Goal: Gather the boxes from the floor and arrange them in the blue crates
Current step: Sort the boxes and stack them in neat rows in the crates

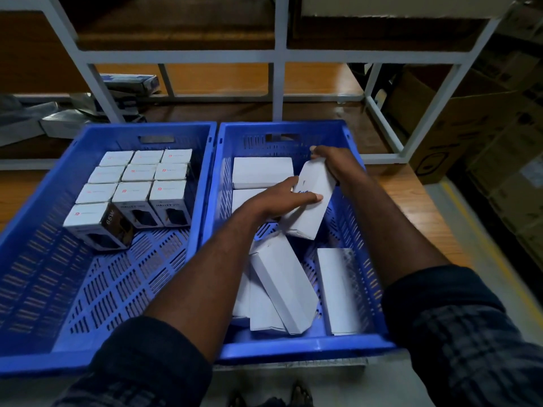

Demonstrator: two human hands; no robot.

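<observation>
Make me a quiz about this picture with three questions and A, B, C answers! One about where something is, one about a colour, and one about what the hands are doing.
1. Where do the small logo boxes stand in rows?
A) left crate
B) floor
C) shelf

2. What colour is the right crate?
A) red
B) blue
C) green

3. Who holds the long white box?
A) one hand only
B) nobody
C) both hands

Answers:
1 A, they sit in neat rows at its far end.
2 B, its walls and rim are blue.
3 C, the left hand and right hand both grip it.
</observation>
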